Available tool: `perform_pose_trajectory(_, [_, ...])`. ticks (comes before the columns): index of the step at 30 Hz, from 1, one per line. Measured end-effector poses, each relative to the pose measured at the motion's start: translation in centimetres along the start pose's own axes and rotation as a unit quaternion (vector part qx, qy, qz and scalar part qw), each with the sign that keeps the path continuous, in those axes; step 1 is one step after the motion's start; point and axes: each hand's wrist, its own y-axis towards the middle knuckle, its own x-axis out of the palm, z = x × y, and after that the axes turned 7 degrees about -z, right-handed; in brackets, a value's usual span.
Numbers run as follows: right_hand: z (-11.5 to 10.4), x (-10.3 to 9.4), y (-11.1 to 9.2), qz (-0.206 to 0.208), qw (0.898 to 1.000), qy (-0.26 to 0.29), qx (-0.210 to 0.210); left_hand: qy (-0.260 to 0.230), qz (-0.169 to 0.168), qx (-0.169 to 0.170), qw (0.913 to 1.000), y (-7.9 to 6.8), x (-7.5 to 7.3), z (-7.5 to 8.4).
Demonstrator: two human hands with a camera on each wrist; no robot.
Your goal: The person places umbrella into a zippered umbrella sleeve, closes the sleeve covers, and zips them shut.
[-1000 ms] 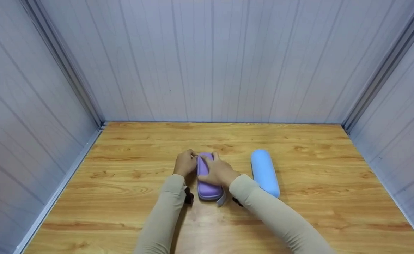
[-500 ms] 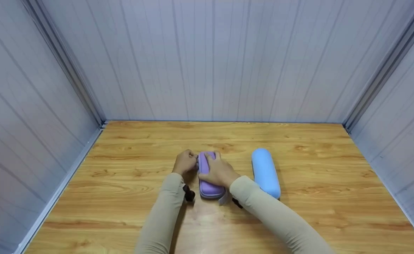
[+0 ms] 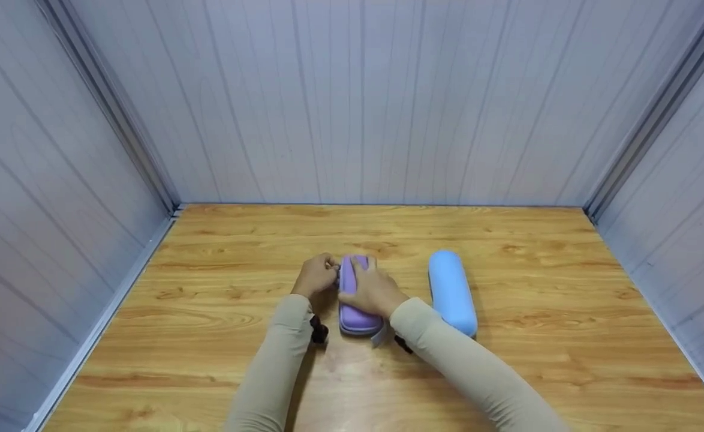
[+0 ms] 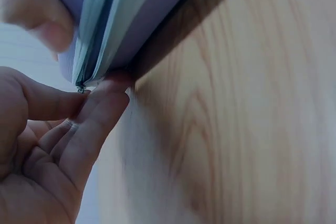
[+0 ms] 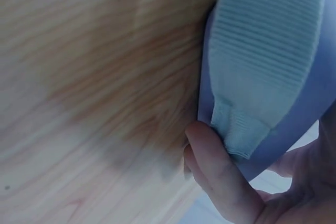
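A purple zippered case (image 3: pixel 352 321) lies lengthwise on the wooden table. Grey trim runs round its side, and a ribbed grey panel (image 5: pixel 265 40) with a short fabric tab (image 5: pixel 239 132) shows in the right wrist view. My right hand (image 3: pixel 375 291) grips the case from above, thumb on the left side and fingers on the right. At its far left corner, my left hand (image 3: pixel 316 276) pinches the small zipper pull (image 4: pixel 81 89) between thumb and fingers; most of the pull is hidden. A dark line (image 4: pixel 100 35) runs between the grey edges in the left wrist view.
A light blue rounded case (image 3: pixel 451 294) lies on the table (image 3: pixel 208 336) to the right, beside my right forearm. Pale panel walls (image 3: pixel 352 108) enclose the table at the back and both sides.
The purple case has shifted very slightly, with both hands staying on it in nearly the same pose. The head view has tilted a little. The blue case rests where it was.
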Motion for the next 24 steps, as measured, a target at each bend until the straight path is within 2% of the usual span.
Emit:
perform_pose_trajectory(8, [0.6, 0.0, -0.3, -0.002, 1.0, 0.011, -0.012, 0.0, 0.002, -0.024, 0.9997, 0.1, -0.1, -0.1])
perform_pose_trajectory(13, [1.2, -0.5, -0.8, -0.024, 0.999, 0.016, -0.026, -0.012, -0.006, -0.028, 0.9995, -0.1, -0.1, 0.1])
perform_pose_trajectory(18, [2.1, -1.2, -1.3, -0.052, 0.995, 0.077, -0.039, -0.02, -0.01, -0.028, 0.9993, -0.2, 0.0, 0.3])
perform_pose_trajectory(24, [2.7, -1.8, -1.9, -0.084, 0.987, 0.136, -0.032, -0.028, -0.004, -0.028, 0.9992, -0.4, -0.2, 0.2])
